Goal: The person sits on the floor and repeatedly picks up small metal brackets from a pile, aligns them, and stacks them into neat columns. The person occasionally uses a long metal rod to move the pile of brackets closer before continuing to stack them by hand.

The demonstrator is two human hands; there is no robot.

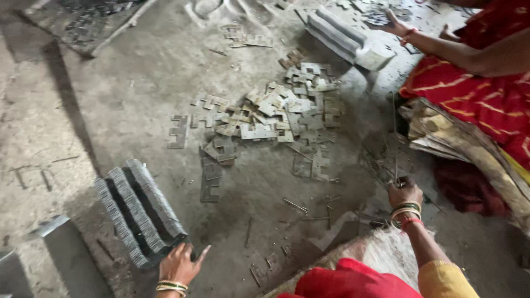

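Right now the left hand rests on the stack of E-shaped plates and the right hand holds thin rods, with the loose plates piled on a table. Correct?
Not quite. The head view shows the loose plates piled on the bare floor, not on a table. The rest stands: the left hand rests on the stack and the right hand holds thin rods.

left hand (179, 265) low at bottom edge, palm down, fingers spread, index pointing out to the right, bangles on wrist. right hand (404, 193) further out, closed in a fist, back of hand up, forearm extended, bangles stacked at wrist.
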